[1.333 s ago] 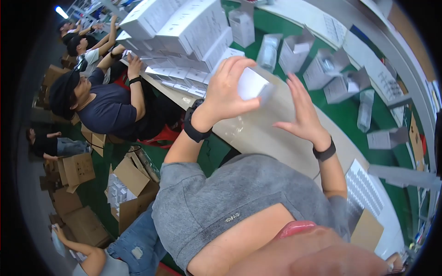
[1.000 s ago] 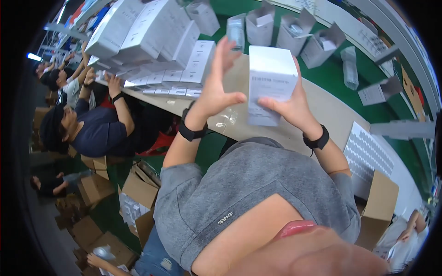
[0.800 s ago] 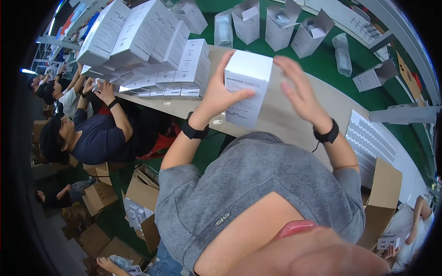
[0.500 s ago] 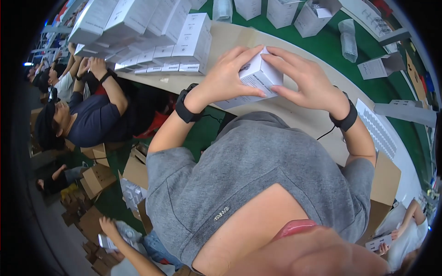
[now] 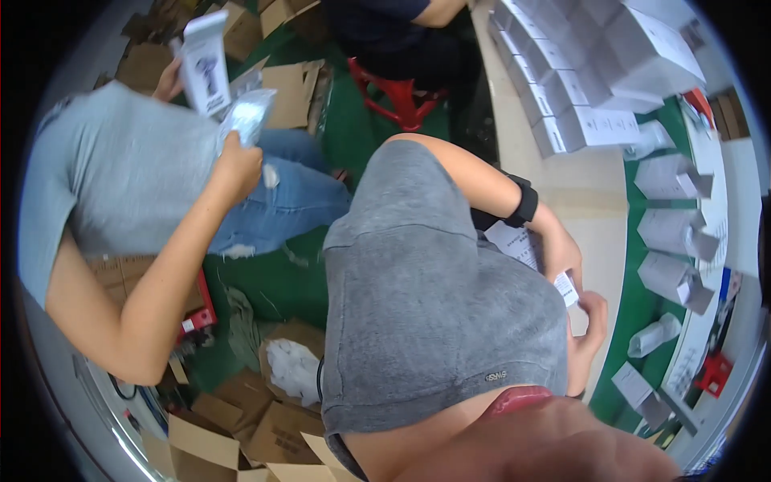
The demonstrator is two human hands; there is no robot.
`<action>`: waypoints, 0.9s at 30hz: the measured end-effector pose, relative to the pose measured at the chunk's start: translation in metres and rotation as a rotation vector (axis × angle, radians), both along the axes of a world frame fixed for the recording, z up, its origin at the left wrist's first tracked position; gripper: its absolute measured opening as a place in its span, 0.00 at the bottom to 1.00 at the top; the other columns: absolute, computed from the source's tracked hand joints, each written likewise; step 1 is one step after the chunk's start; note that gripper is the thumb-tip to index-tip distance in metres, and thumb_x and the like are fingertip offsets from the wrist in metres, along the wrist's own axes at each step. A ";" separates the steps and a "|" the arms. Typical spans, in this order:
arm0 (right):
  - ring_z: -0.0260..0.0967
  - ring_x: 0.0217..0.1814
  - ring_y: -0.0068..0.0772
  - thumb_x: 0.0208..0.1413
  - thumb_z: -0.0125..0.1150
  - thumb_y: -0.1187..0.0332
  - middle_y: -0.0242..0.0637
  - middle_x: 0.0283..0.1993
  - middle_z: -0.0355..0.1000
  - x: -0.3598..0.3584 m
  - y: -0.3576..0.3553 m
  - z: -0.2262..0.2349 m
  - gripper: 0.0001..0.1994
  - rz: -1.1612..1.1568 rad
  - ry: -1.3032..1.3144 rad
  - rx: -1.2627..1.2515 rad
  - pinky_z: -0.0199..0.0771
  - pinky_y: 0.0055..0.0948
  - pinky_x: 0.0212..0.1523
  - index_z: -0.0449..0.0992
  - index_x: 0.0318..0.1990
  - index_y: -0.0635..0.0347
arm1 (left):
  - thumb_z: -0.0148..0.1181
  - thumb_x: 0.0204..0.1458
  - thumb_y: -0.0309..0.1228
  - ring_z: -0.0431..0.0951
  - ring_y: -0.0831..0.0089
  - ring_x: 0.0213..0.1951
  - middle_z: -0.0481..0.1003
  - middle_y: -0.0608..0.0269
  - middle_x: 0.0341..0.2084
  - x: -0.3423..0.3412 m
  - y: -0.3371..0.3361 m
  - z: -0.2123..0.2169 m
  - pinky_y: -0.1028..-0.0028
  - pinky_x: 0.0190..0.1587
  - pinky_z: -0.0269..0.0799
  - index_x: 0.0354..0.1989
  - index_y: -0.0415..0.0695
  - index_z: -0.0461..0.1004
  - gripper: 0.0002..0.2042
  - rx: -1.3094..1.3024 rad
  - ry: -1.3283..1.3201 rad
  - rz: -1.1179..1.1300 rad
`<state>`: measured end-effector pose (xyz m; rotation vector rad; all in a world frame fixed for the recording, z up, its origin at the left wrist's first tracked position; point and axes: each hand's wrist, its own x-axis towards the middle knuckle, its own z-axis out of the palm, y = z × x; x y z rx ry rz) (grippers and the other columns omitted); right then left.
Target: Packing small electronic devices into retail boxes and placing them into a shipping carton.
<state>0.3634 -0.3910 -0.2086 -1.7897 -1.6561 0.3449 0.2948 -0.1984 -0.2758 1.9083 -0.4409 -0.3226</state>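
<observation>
At the edge of the table, to the right of my body, I hold a small white carton box (image 5: 566,289) between both hands. My left hand (image 5: 560,245) is curled round its far side, with a black band on the wrist. My right hand (image 5: 591,323) grips the near side with bent fingers. Only a small end of the box shows; my hands and grey shirt hide the rest. Beside my left wrist lies a white printed surface (image 5: 516,241), partly covered by my shirt; I cannot tell if it belongs to the same box.
White cartons (image 5: 590,128) are stacked on the table (image 5: 582,181). Open white boxes (image 5: 671,229) and a bubble-wrapped item (image 5: 654,335) stand along the green strip. At left, a co-worker's hand (image 5: 241,165) holds a clear-wrapped item near a white box (image 5: 206,68). Brown cartons (image 5: 205,442) and a red stool (image 5: 397,96) occupy the floor.
My view has swung left, so the table and my hands now appear at the right. The box stays in both hands. A co-worker at the left is now much closer in view.
</observation>
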 end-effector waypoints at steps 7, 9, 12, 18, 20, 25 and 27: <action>0.62 0.35 0.32 0.36 0.62 0.76 0.39 0.30 0.63 -0.017 -0.019 -0.021 0.12 -0.129 0.093 -0.034 0.64 0.24 0.35 0.64 0.27 0.65 | 0.71 0.31 0.41 0.71 0.69 0.44 0.72 0.57 0.44 0.002 -0.022 -0.016 0.73 0.44 0.65 0.54 0.44 0.65 0.37 -0.088 0.227 -0.182; 0.59 0.32 0.33 0.34 0.63 0.79 0.38 0.27 0.59 -0.012 -0.023 -0.024 0.13 -0.124 0.145 -0.119 0.60 0.25 0.33 0.62 0.24 0.64 | 0.71 0.32 0.40 0.70 0.69 0.44 0.72 0.58 0.44 0.003 -0.024 -0.017 0.74 0.45 0.65 0.54 0.43 0.65 0.37 -0.080 0.223 -0.206; 0.58 0.31 0.29 0.36 0.62 0.76 0.36 0.27 0.59 0.019 -0.037 -0.035 0.12 -0.088 0.258 -0.096 0.58 0.23 0.34 0.62 0.24 0.64 | 0.71 0.32 0.39 0.70 0.69 0.45 0.72 0.58 0.44 0.018 -0.029 -0.033 0.74 0.46 0.65 0.54 0.43 0.65 0.37 -0.120 0.278 -0.220; 0.57 0.30 0.26 0.39 0.60 0.76 0.34 0.25 0.58 0.036 -0.044 -0.021 0.10 -0.159 0.464 -0.077 0.57 0.23 0.34 0.61 0.23 0.62 | 0.70 0.35 0.36 0.70 0.71 0.45 0.71 0.60 0.45 0.050 -0.035 -0.013 0.75 0.46 0.65 0.55 0.43 0.64 0.34 -0.152 0.251 -0.286; 0.58 0.31 0.25 0.39 0.60 0.75 0.33 0.25 0.59 0.035 -0.024 -0.015 0.10 -0.135 0.328 -0.065 0.58 0.23 0.34 0.62 0.22 0.62 | 0.71 0.33 0.35 0.70 0.71 0.46 0.71 0.59 0.46 0.045 -0.019 -0.005 0.75 0.47 0.65 0.55 0.43 0.64 0.36 -0.019 0.229 -0.140; 0.60 0.32 0.25 0.39 0.60 0.73 0.30 0.25 0.58 0.060 -0.037 -0.021 0.11 -0.243 0.684 -0.038 0.59 0.23 0.33 0.61 0.22 0.61 | 0.71 0.32 0.34 0.69 0.69 0.48 0.70 0.58 0.46 0.036 -0.024 0.023 0.73 0.50 0.63 0.56 0.44 0.63 0.37 -0.158 0.318 -0.052; 0.60 0.33 0.24 0.39 0.60 0.73 0.29 0.25 0.58 0.071 -0.049 -0.019 0.11 -0.241 0.816 0.042 0.60 0.23 0.33 0.60 0.22 0.60 | 0.71 0.31 0.33 0.67 0.68 0.50 0.68 0.58 0.48 0.034 -0.031 0.037 0.71 0.53 0.61 0.56 0.43 0.62 0.38 -0.181 0.397 -0.009</action>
